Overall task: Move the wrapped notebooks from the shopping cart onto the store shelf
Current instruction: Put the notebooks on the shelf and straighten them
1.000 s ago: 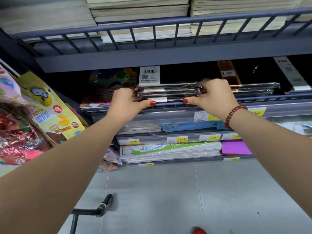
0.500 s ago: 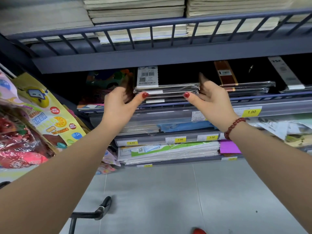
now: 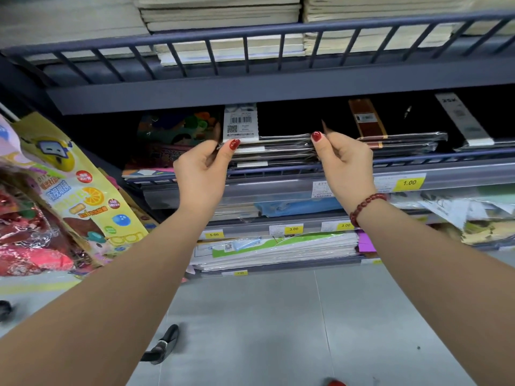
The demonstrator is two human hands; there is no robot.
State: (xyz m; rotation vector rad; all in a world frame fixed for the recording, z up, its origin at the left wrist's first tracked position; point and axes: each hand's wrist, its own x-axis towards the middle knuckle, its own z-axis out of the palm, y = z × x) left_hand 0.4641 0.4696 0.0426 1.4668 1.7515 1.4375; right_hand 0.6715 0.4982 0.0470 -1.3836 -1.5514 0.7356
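Observation:
A stack of dark wrapped notebooks lies on the grey store shelf, under a white barcode label. My left hand pinches the stack's left end, thumb in front and fingers behind. My right hand, with a red bead bracelet, pinches the right end the same way. More wrapped notebooks lie to the right on the same shelf. Of the shopping cart, only a black handle end shows at the bottom.
The railed shelf above holds cream paper stacks. Lower shelves carry price tags and flat packs. Colourful bags hang at the left. Grey floor tiles lie below.
Both hands were pressed on the stack's front, then spread open. Now they have risen a little and closed on the stack's two ends. The stack stays on the shelf.

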